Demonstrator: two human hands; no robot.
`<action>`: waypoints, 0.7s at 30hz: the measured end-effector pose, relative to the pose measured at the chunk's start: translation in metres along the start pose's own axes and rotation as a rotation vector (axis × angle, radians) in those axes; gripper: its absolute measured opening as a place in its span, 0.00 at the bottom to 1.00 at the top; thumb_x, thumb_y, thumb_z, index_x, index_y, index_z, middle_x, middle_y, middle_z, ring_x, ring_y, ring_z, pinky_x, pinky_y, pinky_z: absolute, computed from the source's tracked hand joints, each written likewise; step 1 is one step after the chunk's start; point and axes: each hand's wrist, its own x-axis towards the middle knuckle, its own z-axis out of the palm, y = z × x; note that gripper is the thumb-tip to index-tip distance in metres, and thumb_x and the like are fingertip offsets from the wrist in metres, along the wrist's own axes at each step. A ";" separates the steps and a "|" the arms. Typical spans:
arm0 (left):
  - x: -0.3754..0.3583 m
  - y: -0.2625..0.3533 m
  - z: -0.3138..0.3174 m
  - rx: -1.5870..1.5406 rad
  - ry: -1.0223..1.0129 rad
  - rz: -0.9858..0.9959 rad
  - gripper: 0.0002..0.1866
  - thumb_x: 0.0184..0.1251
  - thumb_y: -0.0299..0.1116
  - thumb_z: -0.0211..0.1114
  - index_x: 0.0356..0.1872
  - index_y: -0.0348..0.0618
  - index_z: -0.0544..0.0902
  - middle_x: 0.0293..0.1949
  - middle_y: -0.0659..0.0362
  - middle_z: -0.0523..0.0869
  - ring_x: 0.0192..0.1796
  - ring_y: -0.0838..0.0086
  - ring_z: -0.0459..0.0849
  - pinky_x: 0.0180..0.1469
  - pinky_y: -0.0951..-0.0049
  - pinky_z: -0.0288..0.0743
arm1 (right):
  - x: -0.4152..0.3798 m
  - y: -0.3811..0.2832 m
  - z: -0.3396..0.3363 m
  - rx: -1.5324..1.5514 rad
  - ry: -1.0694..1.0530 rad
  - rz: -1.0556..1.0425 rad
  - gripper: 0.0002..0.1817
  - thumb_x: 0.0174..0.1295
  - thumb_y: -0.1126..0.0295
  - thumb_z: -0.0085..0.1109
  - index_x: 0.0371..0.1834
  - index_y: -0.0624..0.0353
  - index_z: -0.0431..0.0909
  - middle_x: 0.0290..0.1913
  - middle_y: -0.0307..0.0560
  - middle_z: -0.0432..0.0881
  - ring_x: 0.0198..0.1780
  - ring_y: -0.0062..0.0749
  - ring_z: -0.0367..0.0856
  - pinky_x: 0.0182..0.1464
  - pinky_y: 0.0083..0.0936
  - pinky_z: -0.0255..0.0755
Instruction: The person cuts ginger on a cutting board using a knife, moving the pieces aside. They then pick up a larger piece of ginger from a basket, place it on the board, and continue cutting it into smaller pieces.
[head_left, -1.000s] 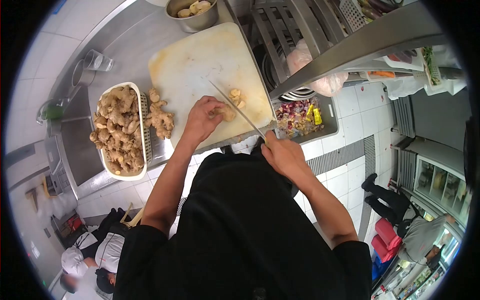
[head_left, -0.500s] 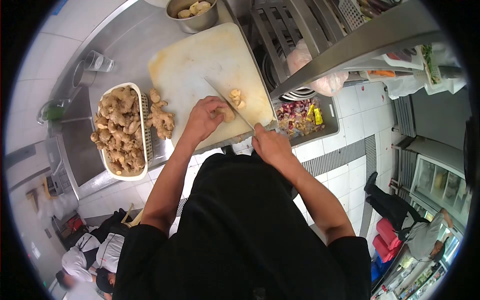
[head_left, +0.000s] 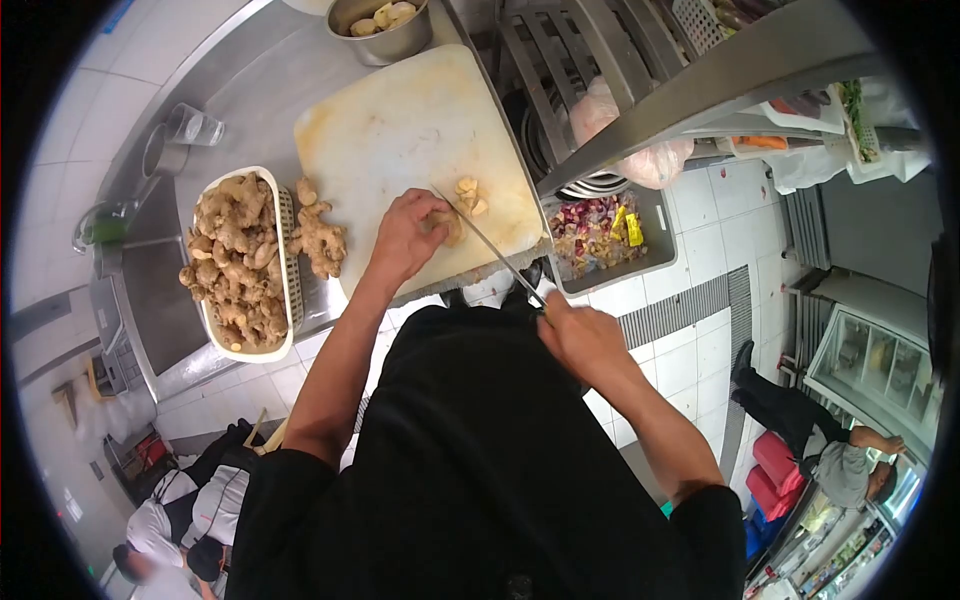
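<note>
My left hand [head_left: 408,238] is closed on a piece of ginger [head_left: 452,234], pressing it to the white cutting board [head_left: 385,125] near its front edge. My right hand [head_left: 585,338] grips a knife [head_left: 500,255] by the handle, off the board's near edge. The blade slants up and left across the board, its tip by my left fingers and alongside the ginger. Just beyond the blade lie some cut ginger chunks [head_left: 470,197]. Unpeeled ginger root [head_left: 320,243] rests on the steel counter, left of the board.
A white basket [head_left: 290,290] heaped with ginger stands at left, near a glass [head_left: 200,127]. Behind the board is a steel bowl [head_left: 400,42] of pale pieces. A grey scrap bin [head_left: 655,250] sits below right, under a metal shelf [head_left: 720,95]. Other people are farther off.
My right hand has drawn the knife back, down and to the right, so less blade lies over the board. My left hand stays on the ginger.
</note>
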 end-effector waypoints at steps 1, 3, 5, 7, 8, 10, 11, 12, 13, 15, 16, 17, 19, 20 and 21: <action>0.002 -0.001 0.001 0.026 -0.001 0.018 0.15 0.60 0.30 0.73 0.48 0.41 0.89 0.55 0.51 0.86 0.59 0.54 0.83 0.64 0.59 0.77 | 0.018 0.005 0.019 0.031 0.032 -0.015 0.14 0.73 0.61 0.57 0.49 0.62 0.71 0.31 0.62 0.87 0.37 0.62 0.88 0.41 0.57 0.80; 0.004 0.001 0.003 0.056 0.003 0.043 0.15 0.59 0.29 0.73 0.48 0.41 0.89 0.56 0.51 0.86 0.59 0.54 0.83 0.65 0.59 0.76 | 0.058 0.008 0.047 0.063 0.103 -0.059 0.15 0.73 0.62 0.57 0.50 0.62 0.69 0.30 0.62 0.87 0.37 0.64 0.87 0.42 0.58 0.78; 0.000 0.003 0.002 0.034 -0.014 0.097 0.17 0.58 0.28 0.74 0.50 0.41 0.89 0.57 0.49 0.86 0.60 0.53 0.83 0.65 0.57 0.76 | 0.080 0.001 0.047 0.073 0.148 -0.098 0.15 0.73 0.62 0.58 0.51 0.62 0.69 0.30 0.62 0.87 0.37 0.64 0.87 0.42 0.58 0.78; -0.003 0.000 0.004 -0.024 0.016 0.097 0.16 0.58 0.27 0.74 0.50 0.41 0.89 0.57 0.50 0.85 0.59 0.54 0.83 0.64 0.59 0.77 | 0.082 -0.004 0.040 0.040 0.220 -0.154 0.13 0.71 0.65 0.55 0.47 0.65 0.72 0.31 0.62 0.87 0.36 0.61 0.88 0.42 0.56 0.80; -0.003 -0.002 0.006 -0.092 0.058 0.090 0.16 0.58 0.26 0.74 0.50 0.40 0.89 0.58 0.51 0.84 0.57 0.56 0.84 0.62 0.61 0.78 | 0.079 -0.004 0.034 0.040 0.223 -0.152 0.13 0.71 0.65 0.55 0.47 0.65 0.72 0.31 0.62 0.87 0.36 0.61 0.88 0.42 0.56 0.80; -0.012 0.007 0.006 -0.110 0.049 0.016 0.17 0.59 0.26 0.74 0.51 0.40 0.89 0.57 0.52 0.82 0.56 0.59 0.84 0.60 0.64 0.79 | 0.064 -0.008 0.020 0.077 0.157 -0.076 0.13 0.72 0.64 0.57 0.48 0.64 0.72 0.31 0.63 0.87 0.37 0.61 0.88 0.42 0.56 0.79; -0.014 0.011 0.005 -0.130 0.039 -0.053 0.18 0.60 0.25 0.74 0.52 0.40 0.88 0.57 0.54 0.81 0.54 0.62 0.84 0.58 0.66 0.80 | 0.056 -0.008 0.014 0.077 0.153 -0.078 0.13 0.72 0.64 0.57 0.48 0.64 0.72 0.31 0.63 0.87 0.37 0.61 0.88 0.42 0.56 0.79; -0.014 0.012 0.005 -0.132 0.038 -0.055 0.18 0.60 0.25 0.74 0.52 0.40 0.88 0.57 0.54 0.81 0.54 0.62 0.84 0.58 0.66 0.80 | 0.046 -0.007 0.007 0.064 0.119 -0.055 0.14 0.72 0.63 0.57 0.49 0.63 0.72 0.32 0.63 0.87 0.37 0.61 0.88 0.41 0.56 0.79; -0.012 0.013 0.005 -0.136 0.025 -0.089 0.18 0.60 0.26 0.74 0.53 0.40 0.88 0.56 0.55 0.79 0.52 0.64 0.84 0.56 0.67 0.81 | 0.037 -0.005 0.002 0.051 0.087 -0.031 0.14 0.72 0.63 0.57 0.49 0.62 0.72 0.32 0.63 0.88 0.38 0.61 0.88 0.41 0.56 0.79; -0.010 0.011 0.006 -0.141 0.012 -0.121 0.19 0.60 0.26 0.74 0.54 0.40 0.87 0.56 0.56 0.77 0.51 0.66 0.84 0.54 0.68 0.81 | 0.018 -0.001 -0.003 0.034 0.055 -0.022 0.14 0.73 0.62 0.57 0.49 0.62 0.72 0.32 0.62 0.88 0.38 0.61 0.89 0.41 0.56 0.79; -0.010 0.007 0.008 -0.126 0.035 -0.064 0.19 0.60 0.26 0.75 0.54 0.40 0.87 0.55 0.55 0.78 0.50 0.66 0.84 0.54 0.68 0.82 | 0.010 0.000 -0.005 0.019 0.024 -0.017 0.14 0.73 0.62 0.57 0.50 0.61 0.72 0.33 0.62 0.88 0.38 0.61 0.89 0.41 0.56 0.80; -0.009 0.003 0.010 -0.110 0.057 -0.008 0.20 0.59 0.26 0.75 0.54 0.41 0.87 0.54 0.55 0.78 0.49 0.65 0.84 0.54 0.67 0.82 | 0.003 0.001 -0.007 0.018 0.024 -0.017 0.14 0.73 0.62 0.57 0.50 0.61 0.72 0.33 0.62 0.88 0.38 0.61 0.89 0.41 0.56 0.80; -0.007 0.005 0.009 -0.098 0.047 -0.022 0.20 0.59 0.26 0.75 0.54 0.41 0.87 0.54 0.55 0.79 0.49 0.65 0.84 0.53 0.67 0.81 | -0.009 0.003 -0.010 -0.006 -0.010 0.001 0.13 0.73 0.62 0.57 0.49 0.61 0.72 0.33 0.61 0.88 0.37 0.62 0.89 0.41 0.56 0.80; -0.007 0.005 0.009 -0.085 0.037 -0.036 0.19 0.59 0.26 0.75 0.53 0.41 0.87 0.54 0.54 0.79 0.48 0.64 0.84 0.53 0.67 0.81 | -0.010 0.002 -0.011 -0.007 -0.012 0.002 0.13 0.73 0.62 0.57 0.49 0.61 0.72 0.33 0.61 0.88 0.37 0.62 0.89 0.41 0.56 0.80; -0.007 0.006 0.008 -0.085 0.037 -0.038 0.19 0.59 0.26 0.75 0.53 0.41 0.87 0.54 0.54 0.79 0.48 0.64 0.84 0.53 0.67 0.81 | -0.011 0.002 -0.012 -0.010 -0.048 0.029 0.14 0.73 0.62 0.57 0.49 0.61 0.72 0.33 0.61 0.88 0.38 0.61 0.89 0.41 0.56 0.80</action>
